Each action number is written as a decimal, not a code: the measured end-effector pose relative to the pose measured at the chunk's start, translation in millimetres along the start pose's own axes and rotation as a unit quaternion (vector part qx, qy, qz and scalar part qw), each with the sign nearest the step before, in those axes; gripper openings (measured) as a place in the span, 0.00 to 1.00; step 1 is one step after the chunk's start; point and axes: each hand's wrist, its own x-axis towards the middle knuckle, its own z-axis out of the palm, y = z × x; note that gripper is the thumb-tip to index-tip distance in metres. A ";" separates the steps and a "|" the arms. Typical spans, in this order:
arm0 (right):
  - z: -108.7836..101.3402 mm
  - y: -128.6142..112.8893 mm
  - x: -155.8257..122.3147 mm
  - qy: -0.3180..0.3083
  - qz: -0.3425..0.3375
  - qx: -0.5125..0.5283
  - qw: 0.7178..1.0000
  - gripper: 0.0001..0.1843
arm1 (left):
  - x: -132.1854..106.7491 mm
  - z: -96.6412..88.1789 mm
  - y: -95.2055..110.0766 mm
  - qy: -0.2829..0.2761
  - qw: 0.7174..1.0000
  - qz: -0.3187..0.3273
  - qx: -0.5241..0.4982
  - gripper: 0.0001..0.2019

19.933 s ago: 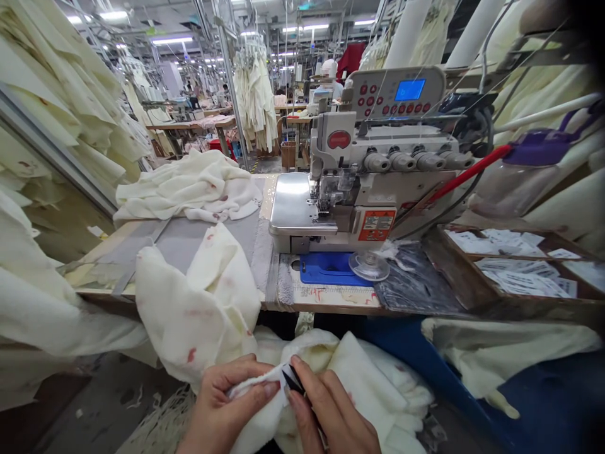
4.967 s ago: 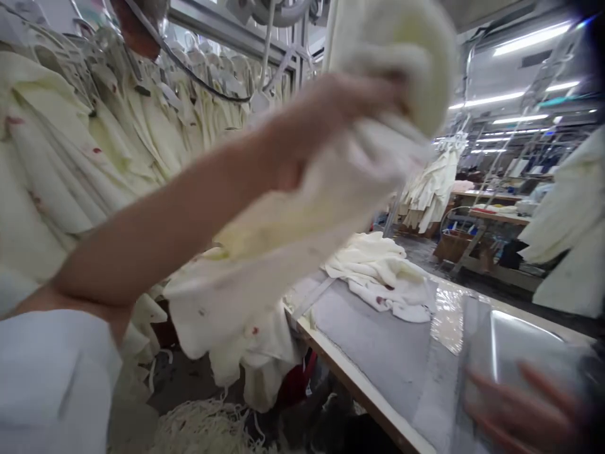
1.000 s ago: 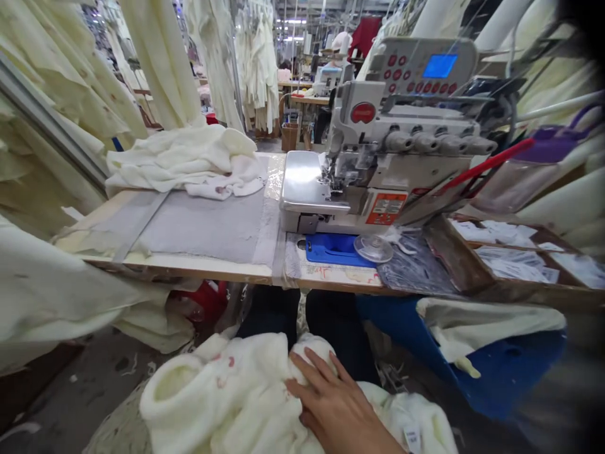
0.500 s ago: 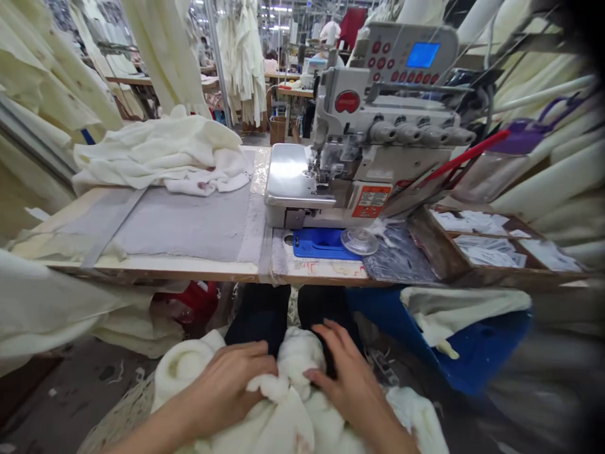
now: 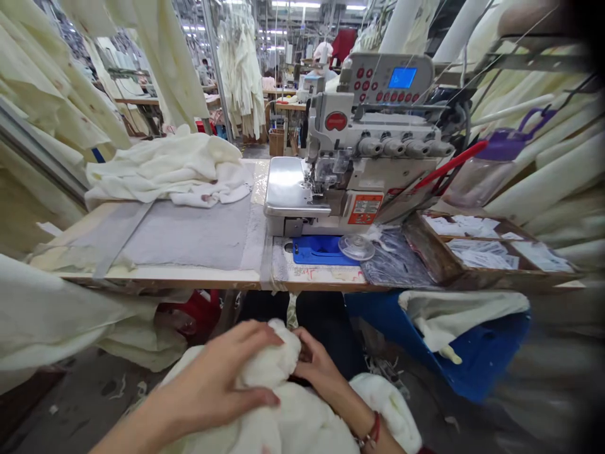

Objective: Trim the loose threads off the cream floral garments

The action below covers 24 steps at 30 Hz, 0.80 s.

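The cream fleece garment lies bunched in the person's lap, near and low in the scene, below the front edge of the bench; held there it sits close under both hands. The left hand lies over the top of the bundle with its fingers spread and pressed into the pile, apparently to steady the bulk; the right hand comes in from the right, its fingers curled and pinched on a fold at the far end of the bundle, where the cloth is gathered into a knob. A red band circles the right wrist. Straight ahead on the bench stands the sewing machine, its steel plate facing the lap; a heap of the same cream cloth rests at the far left, well apart; a tray of paper labels sits at the right, beside the machine.
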 end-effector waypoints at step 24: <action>3.4 -103.9 -19.4 0.333 -0.220 -0.243 0.884 0.09 | 25.6 68.6 18.3 0.306 0.935 0.174 -0.027 0.25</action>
